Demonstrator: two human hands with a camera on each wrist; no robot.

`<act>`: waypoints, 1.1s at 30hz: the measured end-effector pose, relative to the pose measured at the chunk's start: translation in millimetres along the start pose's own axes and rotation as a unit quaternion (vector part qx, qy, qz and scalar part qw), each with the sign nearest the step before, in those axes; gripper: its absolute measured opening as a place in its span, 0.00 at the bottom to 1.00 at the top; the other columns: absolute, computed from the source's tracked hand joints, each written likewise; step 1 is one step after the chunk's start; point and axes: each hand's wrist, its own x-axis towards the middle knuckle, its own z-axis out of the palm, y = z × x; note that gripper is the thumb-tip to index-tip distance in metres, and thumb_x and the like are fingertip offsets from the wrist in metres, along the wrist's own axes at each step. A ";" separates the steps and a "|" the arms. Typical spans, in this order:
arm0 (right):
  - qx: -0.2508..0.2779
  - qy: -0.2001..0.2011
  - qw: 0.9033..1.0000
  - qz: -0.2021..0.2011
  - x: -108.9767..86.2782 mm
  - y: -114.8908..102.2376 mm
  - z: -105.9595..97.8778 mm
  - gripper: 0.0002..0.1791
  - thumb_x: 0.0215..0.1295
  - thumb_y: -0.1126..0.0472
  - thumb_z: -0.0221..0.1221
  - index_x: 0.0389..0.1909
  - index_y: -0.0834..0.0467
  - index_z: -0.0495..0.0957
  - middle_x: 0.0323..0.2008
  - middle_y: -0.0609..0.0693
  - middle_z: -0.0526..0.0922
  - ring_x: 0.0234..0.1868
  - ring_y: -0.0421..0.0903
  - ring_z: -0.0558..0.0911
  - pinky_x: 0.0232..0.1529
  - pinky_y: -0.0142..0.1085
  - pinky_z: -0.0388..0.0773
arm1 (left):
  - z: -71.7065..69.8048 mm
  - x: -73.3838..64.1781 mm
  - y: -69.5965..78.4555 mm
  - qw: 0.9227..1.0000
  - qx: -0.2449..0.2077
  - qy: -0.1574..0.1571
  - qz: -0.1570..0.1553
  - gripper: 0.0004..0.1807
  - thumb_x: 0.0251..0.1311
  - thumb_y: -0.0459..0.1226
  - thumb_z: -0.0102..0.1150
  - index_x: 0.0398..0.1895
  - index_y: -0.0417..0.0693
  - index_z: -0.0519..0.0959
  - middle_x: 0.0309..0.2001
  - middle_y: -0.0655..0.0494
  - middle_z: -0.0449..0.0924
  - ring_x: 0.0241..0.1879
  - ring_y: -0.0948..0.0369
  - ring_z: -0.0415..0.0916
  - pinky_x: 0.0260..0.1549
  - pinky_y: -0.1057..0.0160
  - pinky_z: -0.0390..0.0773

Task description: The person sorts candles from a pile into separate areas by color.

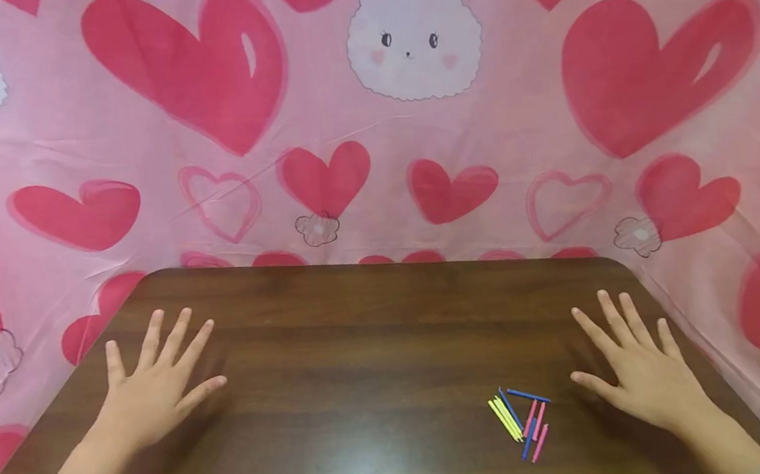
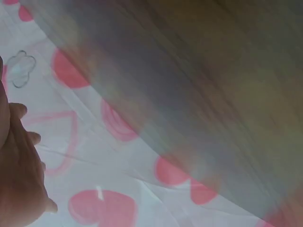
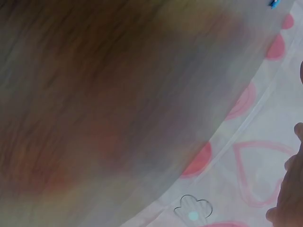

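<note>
Several short thin sticks, like small candles, lie in a loose group on the right half of the table in the head view. On the group's left side are yellow sticks (image 1: 505, 420), with blue sticks (image 1: 528, 395) at the top and middle and pink sticks (image 1: 540, 443) at the right. My left hand (image 1: 152, 396) is spread over the table's left side, fingers straight and apart, holding nothing. To the right of the sticks, my right hand (image 1: 642, 371) is spread the same way, also holding nothing. Each wrist view catches only part of its hand at the edge.
The dark brown wooden table (image 1: 337, 351) has rounded far corners. Behind it and along both sides hangs a pink cloth (image 1: 339, 124) printed with hearts and rabbit faces. In the right wrist view a small blue bit (image 3: 274, 4) shows at the top edge.
</note>
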 end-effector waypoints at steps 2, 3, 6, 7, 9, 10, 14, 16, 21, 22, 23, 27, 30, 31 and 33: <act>0.000 0.007 1.000 -0.011 1.7 -4.3 -0.2 0.51 0.63 0.36 0.59 0.80 0.40 0.40 0.80 0.49 0.28 0.79 0.50 0.22 0.68 0.64 0.15 | 0.2 1.7 6.0 1.000 -0.002 0.007 0.012 0.47 0.63 0.63 0.53 0.80 0.63 0.45 0.82 0.51 0.35 0.78 0.51 0.14 0.60 0.29 0.11; -0.001 0.009 1.000 -0.015 2.1 -6.4 0.1 0.51 0.63 0.36 0.59 0.80 0.41 0.41 0.81 0.49 0.30 0.79 0.50 0.23 0.69 0.64 0.16 | 0.0 2.8 9.4 1.000 -0.005 0.009 0.018 0.47 0.64 0.63 0.53 0.80 0.63 0.46 0.81 0.52 0.36 0.79 0.52 0.15 0.61 0.28 0.12; 0.000 0.013 0.999 -0.029 3.0 -12.7 1.7 0.50 0.63 0.37 0.60 0.80 0.42 0.43 0.81 0.49 0.34 0.79 0.49 0.24 0.71 0.64 0.22 | -1.4 6.3 20.3 0.999 -0.014 0.010 0.035 0.44 0.64 0.62 0.54 0.79 0.62 0.50 0.81 0.52 0.41 0.79 0.53 0.17 0.65 0.27 0.19; 0.000 0.015 0.999 -0.033 3.2 -14.8 2.5 0.50 0.63 0.38 0.60 0.80 0.43 0.44 0.81 0.50 0.35 0.80 0.48 0.25 0.72 0.65 0.25 | -1.8 7.3 23.8 0.999 -0.018 0.010 0.040 0.44 0.64 0.61 0.54 0.79 0.62 0.51 0.81 0.52 0.42 0.80 0.53 0.18 0.65 0.27 0.22; 0.001 0.019 0.999 -0.042 3.6 -18.8 3.9 0.48 0.63 0.38 0.61 0.79 0.43 0.48 0.81 0.49 0.39 0.80 0.47 0.27 0.73 0.65 0.30 | -2.3 9.5 30.4 0.998 -0.024 0.009 0.051 0.43 0.64 0.61 0.55 0.78 0.62 0.53 0.80 0.52 0.45 0.80 0.54 0.20 0.67 0.26 0.27; 0.002 0.021 0.999 -0.046 4.0 -20.7 4.3 0.48 0.63 0.39 0.61 0.79 0.44 0.50 0.81 0.50 0.40 0.80 0.46 0.28 0.73 0.66 0.34 | -2.4 10.7 33.5 0.998 -0.024 0.009 0.055 0.42 0.64 0.60 0.55 0.78 0.62 0.54 0.80 0.52 0.47 0.80 0.54 0.21 0.67 0.25 0.31; 0.004 0.029 0.998 -0.061 5.7 -27.3 3.8 0.44 0.61 0.40 0.63 0.76 0.44 0.57 0.80 0.51 0.49 0.81 0.50 0.37 0.68 0.69 0.51 | -1.4 17.4 45.6 0.997 -0.026 0.008 0.071 0.42 0.63 0.60 0.57 0.77 0.61 0.57 0.79 0.52 0.50 0.81 0.53 0.25 0.65 0.24 0.44; 0.001 0.026 0.997 -0.066 6.9 -30.5 2.6 0.43 0.61 0.40 0.63 0.75 0.45 0.60 0.78 0.53 0.55 0.80 0.57 0.47 0.62 0.70 0.62 | -0.5 21.7 52.2 0.997 -0.028 0.005 0.076 0.41 0.63 0.60 0.57 0.77 0.61 0.58 0.79 0.53 0.51 0.81 0.52 0.28 0.64 0.25 0.48; -0.001 0.015 0.997 -0.079 9.1 -40.0 2.0 0.37 0.60 0.41 0.65 0.69 0.49 0.70 0.72 0.55 0.66 0.69 0.64 0.66 0.45 0.67 0.75 | 2.8 31.9 70.2 0.995 -0.036 -0.003 0.093 0.40 0.63 0.59 0.57 0.76 0.61 0.60 0.79 0.54 0.53 0.80 0.49 0.36 0.65 0.26 0.50; 0.001 0.014 0.996 -0.084 9.5 -41.7 2.3 0.36 0.59 0.41 0.66 0.67 0.50 0.72 0.70 0.55 0.68 0.68 0.64 0.68 0.43 0.66 0.76 | 3.7 34.2 74.1 0.994 -0.036 -0.002 0.098 0.40 0.63 0.59 0.57 0.76 0.60 0.60 0.79 0.54 0.53 0.80 0.49 0.37 0.65 0.26 0.51; 0.002 0.015 0.996 -0.090 9.8 -43.3 3.0 0.35 0.59 0.42 0.66 0.65 0.51 0.73 0.69 0.55 0.70 0.67 0.64 0.69 0.42 0.65 0.77 | 4.7 36.8 78.0 0.994 -0.037 -0.001 0.103 0.40 0.63 0.59 0.58 0.76 0.60 0.61 0.78 0.55 0.54 0.80 0.49 0.38 0.66 0.27 0.51; 0.003 0.026 0.993 -0.115 10.8 -48.5 7.0 0.30 0.58 0.45 0.68 0.59 0.54 0.79 0.63 0.54 0.77 0.60 0.58 0.74 0.38 0.57 0.80 | 9.2 47.2 94.3 0.991 -0.043 0.006 0.129 0.39 0.63 0.59 0.58 0.76 0.60 0.62 0.78 0.55 0.56 0.80 0.49 0.41 0.67 0.30 0.55; 0.003 0.029 0.991 -0.131 11.4 -53.2 9.3 0.27 0.56 0.47 0.69 0.56 0.54 0.81 0.60 0.53 0.79 0.57 0.54 0.76 0.34 0.51 0.81 | 11.4 53.7 106.0 0.988 -0.046 0.007 0.149 0.38 0.63 0.59 0.57 0.75 0.61 0.62 0.77 0.56 0.58 0.80 0.50 0.43 0.67 0.31 0.57; 0.004 0.029 0.990 -0.135 11.5 -55.1 10.0 0.27 0.56 0.47 0.70 0.55 0.54 0.81 0.59 0.52 0.80 0.56 0.53 0.77 0.33 0.50 0.81 | 12.0 55.4 109.7 0.987 -0.047 0.007 0.155 0.38 0.63 0.59 0.57 0.75 0.61 0.63 0.77 0.57 0.58 0.80 0.50 0.43 0.66 0.32 0.58; 0.005 0.030 0.989 -0.144 11.9 -59.0 11.2 0.26 0.55 0.48 0.71 0.53 0.54 0.82 0.57 0.51 0.81 0.54 0.51 0.78 0.32 0.48 0.81 | 12.9 58.2 116.7 0.985 -0.049 0.007 0.167 0.37 0.64 0.59 0.57 0.74 0.61 0.64 0.77 0.57 0.59 0.79 0.50 0.44 0.66 0.32 0.59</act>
